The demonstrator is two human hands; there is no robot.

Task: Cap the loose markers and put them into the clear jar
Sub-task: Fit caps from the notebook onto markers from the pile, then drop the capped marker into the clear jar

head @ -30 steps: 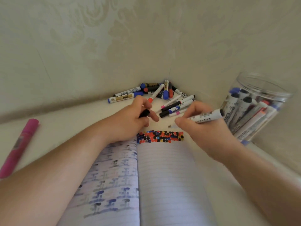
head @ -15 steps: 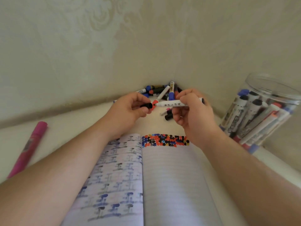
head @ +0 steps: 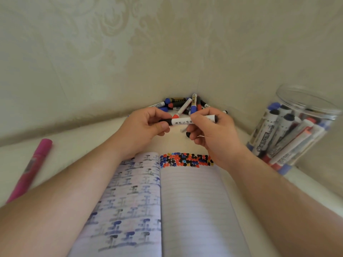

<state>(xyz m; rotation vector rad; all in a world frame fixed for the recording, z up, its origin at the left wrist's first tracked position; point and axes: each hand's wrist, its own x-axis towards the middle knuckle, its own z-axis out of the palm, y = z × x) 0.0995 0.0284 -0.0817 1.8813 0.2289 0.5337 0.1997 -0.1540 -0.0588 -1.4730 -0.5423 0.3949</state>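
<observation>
Head view: black cap (head: 164, 121), apart before, now sits on the marker (head: 182, 121); left hand (head: 143, 129) pinches the cap, right hand (head: 213, 132) grips the barrel, which lies left-right, cap pointing left.

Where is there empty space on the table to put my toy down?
Bare table lies between the pink marker and the open notebook, below the left wall. A thin strip runs between the notebook and the clear jar. The corner is crowded with the marker pile and both hands.
</observation>
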